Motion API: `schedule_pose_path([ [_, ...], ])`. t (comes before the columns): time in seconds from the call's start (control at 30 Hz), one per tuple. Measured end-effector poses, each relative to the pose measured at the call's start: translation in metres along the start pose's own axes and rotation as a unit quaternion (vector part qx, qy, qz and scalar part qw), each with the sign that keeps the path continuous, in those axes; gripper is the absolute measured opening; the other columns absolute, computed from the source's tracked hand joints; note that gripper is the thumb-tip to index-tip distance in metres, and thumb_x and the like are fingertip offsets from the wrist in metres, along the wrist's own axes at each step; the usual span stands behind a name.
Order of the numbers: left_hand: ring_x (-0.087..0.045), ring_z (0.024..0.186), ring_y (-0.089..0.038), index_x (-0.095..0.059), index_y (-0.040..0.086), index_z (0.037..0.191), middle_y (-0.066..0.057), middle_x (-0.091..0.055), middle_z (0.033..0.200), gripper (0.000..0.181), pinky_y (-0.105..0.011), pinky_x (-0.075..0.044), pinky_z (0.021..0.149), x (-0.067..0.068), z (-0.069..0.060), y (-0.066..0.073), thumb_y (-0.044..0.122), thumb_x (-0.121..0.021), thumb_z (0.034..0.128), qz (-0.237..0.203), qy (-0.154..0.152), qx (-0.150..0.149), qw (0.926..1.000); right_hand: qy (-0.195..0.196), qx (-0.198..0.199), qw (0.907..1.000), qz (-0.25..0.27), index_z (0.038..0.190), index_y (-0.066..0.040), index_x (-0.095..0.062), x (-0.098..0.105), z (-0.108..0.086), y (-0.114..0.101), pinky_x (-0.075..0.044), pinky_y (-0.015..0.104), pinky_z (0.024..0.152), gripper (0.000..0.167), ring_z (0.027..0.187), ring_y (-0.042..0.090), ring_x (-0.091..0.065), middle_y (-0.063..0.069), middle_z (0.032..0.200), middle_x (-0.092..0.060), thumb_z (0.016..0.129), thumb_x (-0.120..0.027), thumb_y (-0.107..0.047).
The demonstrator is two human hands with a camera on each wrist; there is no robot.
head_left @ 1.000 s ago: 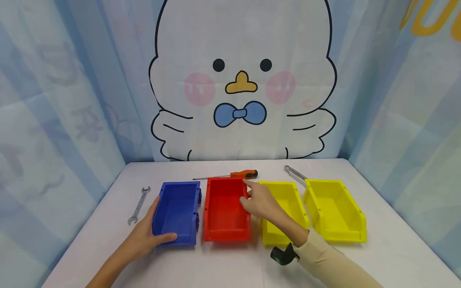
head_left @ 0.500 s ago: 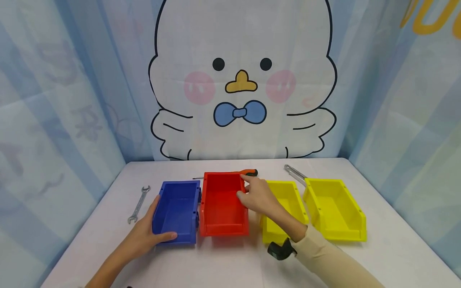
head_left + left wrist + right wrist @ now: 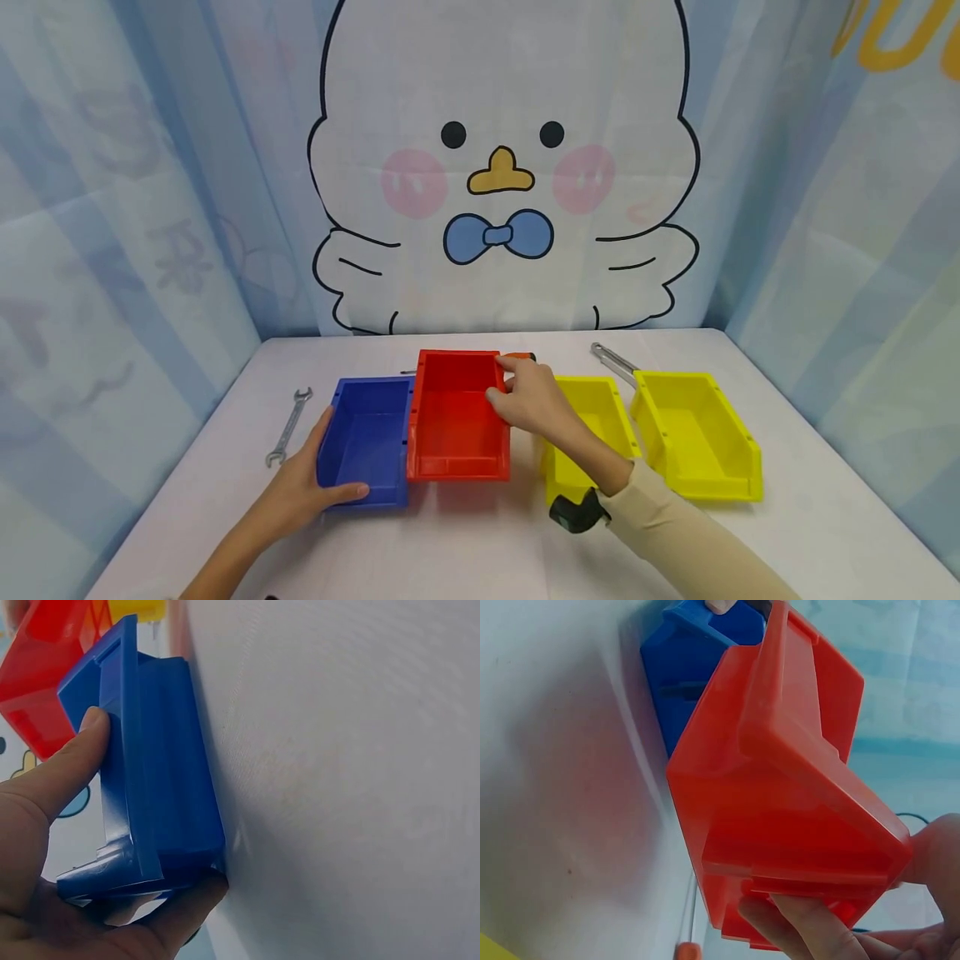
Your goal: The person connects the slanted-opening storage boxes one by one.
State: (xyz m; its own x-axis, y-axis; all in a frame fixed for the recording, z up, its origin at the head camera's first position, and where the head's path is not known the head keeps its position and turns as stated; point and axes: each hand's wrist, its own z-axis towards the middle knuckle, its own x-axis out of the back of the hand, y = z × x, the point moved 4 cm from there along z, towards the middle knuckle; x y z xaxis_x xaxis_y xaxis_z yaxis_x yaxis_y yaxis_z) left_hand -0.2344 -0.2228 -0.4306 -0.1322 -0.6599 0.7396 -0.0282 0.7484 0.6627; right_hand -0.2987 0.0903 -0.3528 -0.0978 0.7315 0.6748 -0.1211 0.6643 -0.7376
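My left hand (image 3: 303,483) grips the blue plastic bin (image 3: 371,442) on the table, thumb over its rim and fingers along its left side. My right hand (image 3: 534,402) pinches the right wall of the red plastic bin (image 3: 457,417). Held above the table, the red bin stands higher than the blue one, its left edge close against the blue bin's right side in the head view. From the right wrist, fingers (image 3: 802,922) press the outer wall of the red bin (image 3: 780,787). Whether the two bins are joined, I cannot tell.
Two yellow bins (image 3: 596,408) stand at the right, partly behind my right forearm. An open-ended wrench (image 3: 290,425) lies at the left. Behind the red bin is a mostly hidden screwdriver (image 3: 527,357). A silver tool (image 3: 615,361) lies at the back right.
The red bin has risen off the table and moved left to the blue bin, carried by my right hand. It now covers more of the screwdriver. My left hand stays still.
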Motion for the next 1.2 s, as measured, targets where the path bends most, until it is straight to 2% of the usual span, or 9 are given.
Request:
schedule_pose_path([
  [0.03, -0.023, 0.157, -0.060, 0.007, 0.011, 0.171, -0.032, -0.011, 0.175, 0.136, -0.077, -0.030, 0.122, 0.0000, 0.0001, -0.0002, 0.052, -0.088, 0.0829, 0.000, 0.000, 0.000, 1.0000, 0.001, 0.001, 1.0000, 0.002, 0.157, -0.006, -0.051, -0.0003, 0.0000, -0.0001, -0.067, 0.032, 0.072, 0.061, 0.079, 0.017, -0.076, 0.019, 0.127, -0.077, 0.099, -0.064, -0.015],
  [0.2, -0.024, 0.156, -0.060, 0.006, 0.011, 0.171, -0.032, -0.012, 0.174, 0.136, -0.077, -0.030, 0.121, -0.0003, 0.0011, -0.0008, 0.053, -0.089, 0.0822, 0.001, -0.001, 0.004, 1.0000, 0.003, 0.007, 0.9999, 0.013, 0.157, -0.005, -0.050, -0.0012, -0.0001, -0.0011, -0.068, 0.035, 0.073, 0.062, 0.095, 0.023, -0.078, 0.019, 0.130, -0.075, 0.098, -0.065, -0.014],
  [0.4, -0.023, 0.157, -0.059, 0.006, 0.012, 0.171, -0.032, -0.011, 0.175, 0.137, -0.076, -0.028, 0.123, 0.0002, 0.0038, -0.0007, 0.053, -0.089, 0.0814, 0.001, -0.001, 0.006, 1.0000, 0.014, 0.011, 0.9997, 0.015, 0.157, -0.006, -0.051, 0.0005, 0.0010, -0.0030, -0.069, 0.037, 0.076, 0.061, 0.107, 0.028, -0.077, 0.017, 0.140, -0.071, 0.098, -0.065, -0.014],
  [0.9, -0.021, 0.157, -0.059, 0.004, 0.011, 0.171, -0.032, -0.012, 0.175, 0.137, -0.075, -0.027, 0.123, 0.0003, 0.0042, 0.0021, 0.051, -0.090, 0.0808, -0.003, 0.000, 0.005, 1.0000, 0.009, 0.011, 0.9999, 0.006, 0.157, -0.007, -0.050, -0.0005, 0.0035, -0.0034, -0.068, 0.034, 0.074, 0.062, 0.100, 0.024, -0.076, 0.016, 0.138, -0.072, 0.098, -0.065, -0.015],
  [1.2, -0.021, 0.158, -0.059, 0.004, 0.011, 0.171, -0.032, -0.012, 0.175, 0.137, -0.075, -0.027, 0.123, -0.0001, 0.0048, 0.0010, 0.052, -0.090, 0.0805, -0.003, -0.001, 0.009, 1.0000, 0.010, 0.009, 0.9999, 0.006, 0.158, -0.007, -0.050, -0.0003, 0.0042, -0.0053, -0.068, 0.034, 0.074, 0.063, 0.104, 0.025, -0.076, 0.014, 0.141, -0.070, 0.098, -0.065, -0.014],
])
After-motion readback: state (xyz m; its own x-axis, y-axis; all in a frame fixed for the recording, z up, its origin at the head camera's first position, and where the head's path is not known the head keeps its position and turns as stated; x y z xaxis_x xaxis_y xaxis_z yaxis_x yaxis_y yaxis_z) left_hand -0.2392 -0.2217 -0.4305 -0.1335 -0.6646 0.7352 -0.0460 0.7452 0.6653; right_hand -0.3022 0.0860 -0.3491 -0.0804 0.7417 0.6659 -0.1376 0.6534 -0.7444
